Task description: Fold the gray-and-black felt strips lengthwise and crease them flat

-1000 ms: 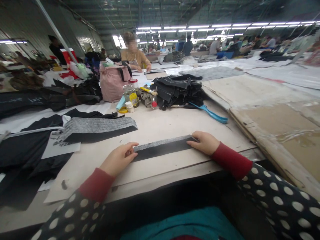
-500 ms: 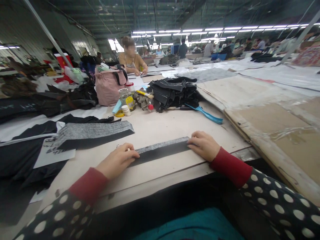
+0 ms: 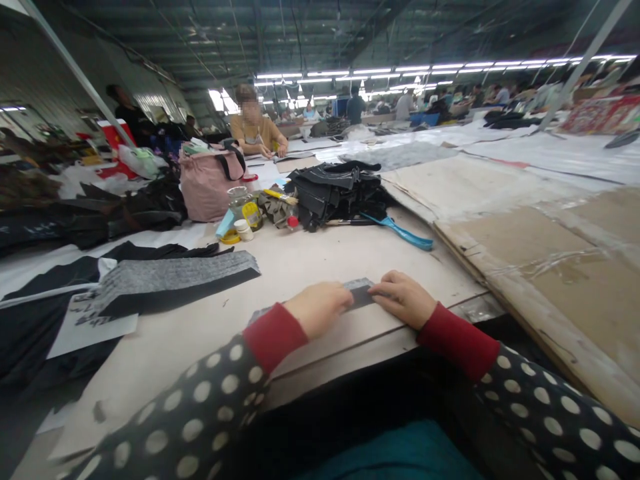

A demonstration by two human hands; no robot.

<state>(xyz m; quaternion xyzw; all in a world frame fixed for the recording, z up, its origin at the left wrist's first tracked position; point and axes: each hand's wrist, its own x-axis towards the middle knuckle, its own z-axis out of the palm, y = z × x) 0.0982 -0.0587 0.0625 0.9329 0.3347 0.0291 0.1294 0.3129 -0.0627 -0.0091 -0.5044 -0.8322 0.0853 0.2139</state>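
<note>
A black fabric strip with a grey edge (image 3: 362, 297) lies on the pale work surface in front of me. My left hand (image 3: 323, 308) rests over its middle, fingers closed together and pointing right, covering much of it. At the strip's right end, my right hand (image 3: 404, 297) pinches the edge between thumb and fingers. Only a short piece shows between the two hands. To the left lies a stack of similar grey and black strips (image 3: 183, 280), beside a paper with handwriting (image 3: 90, 323).
Behind the strip are a blue-handled tool (image 3: 405, 235), a heap of black pieces (image 3: 333, 193), small jars (image 3: 244, 230) and a pink bag (image 3: 205, 183). Layered boards (image 3: 530, 260) border the right side. Another person (image 3: 255, 130) works across the table.
My left hand has slid right along the strip, from its left end to near my right hand. My right hand stays at the right end. The camera view has shifted slightly.
</note>
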